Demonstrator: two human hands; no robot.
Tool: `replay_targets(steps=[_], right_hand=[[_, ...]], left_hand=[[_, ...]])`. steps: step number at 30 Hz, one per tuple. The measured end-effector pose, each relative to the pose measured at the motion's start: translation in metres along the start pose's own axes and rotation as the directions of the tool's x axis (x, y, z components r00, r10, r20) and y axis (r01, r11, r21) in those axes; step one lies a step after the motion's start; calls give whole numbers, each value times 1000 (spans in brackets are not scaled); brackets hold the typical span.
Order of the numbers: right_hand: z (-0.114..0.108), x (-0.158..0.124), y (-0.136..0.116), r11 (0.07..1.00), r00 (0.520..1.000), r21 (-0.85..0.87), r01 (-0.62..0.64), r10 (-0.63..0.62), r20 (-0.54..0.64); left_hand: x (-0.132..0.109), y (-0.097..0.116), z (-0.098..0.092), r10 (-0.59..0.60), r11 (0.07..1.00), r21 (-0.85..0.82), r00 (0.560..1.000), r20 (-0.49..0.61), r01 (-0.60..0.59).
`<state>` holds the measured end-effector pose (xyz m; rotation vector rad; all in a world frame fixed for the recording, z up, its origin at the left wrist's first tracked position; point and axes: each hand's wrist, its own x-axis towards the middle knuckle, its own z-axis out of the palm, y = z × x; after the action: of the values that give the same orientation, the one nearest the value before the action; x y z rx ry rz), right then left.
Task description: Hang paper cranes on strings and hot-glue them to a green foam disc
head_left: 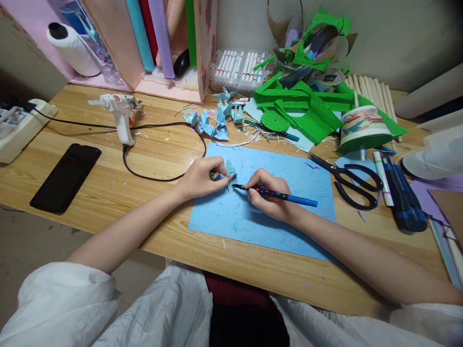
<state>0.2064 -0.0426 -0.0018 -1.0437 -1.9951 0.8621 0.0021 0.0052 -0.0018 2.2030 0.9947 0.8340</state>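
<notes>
– Left hand (202, 178) pinches the small, patterned, blue-green folded paper (230, 167)!
– Ten o'clock from the right hand (274, 207), which grips a slim black dotted, blue-ended pen (278, 194), tip towards nine!

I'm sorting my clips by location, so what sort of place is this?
Probably a papercraft workspace: on the wooden tabletop are a white plastic glue gun, black-handled metal scissors and small folded blue patterned paper shapes.

pen (277, 194): smooth plastic | folded piece (229, 167): paper | table (159, 154): smooth wood
</notes>
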Motion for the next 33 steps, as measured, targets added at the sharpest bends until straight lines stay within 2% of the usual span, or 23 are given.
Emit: replay_targets(steps=[8, 26, 33], right_hand=[[0, 1, 0, 999, 1000, -38, 12, -13, -27], [-1, 2, -2, 995, 989, -19, 99, -96, 114], [-1, 2, -3, 996, 991, 7, 84, -85, 104]], left_hand=[[0, 2, 0, -5, 1000, -21, 1000, 3, 5], [0, 2, -1, -22, 1000, -9, 1000, 14, 22], [0, 1, -1, -30, 1000, -5, 999, 13, 31]])
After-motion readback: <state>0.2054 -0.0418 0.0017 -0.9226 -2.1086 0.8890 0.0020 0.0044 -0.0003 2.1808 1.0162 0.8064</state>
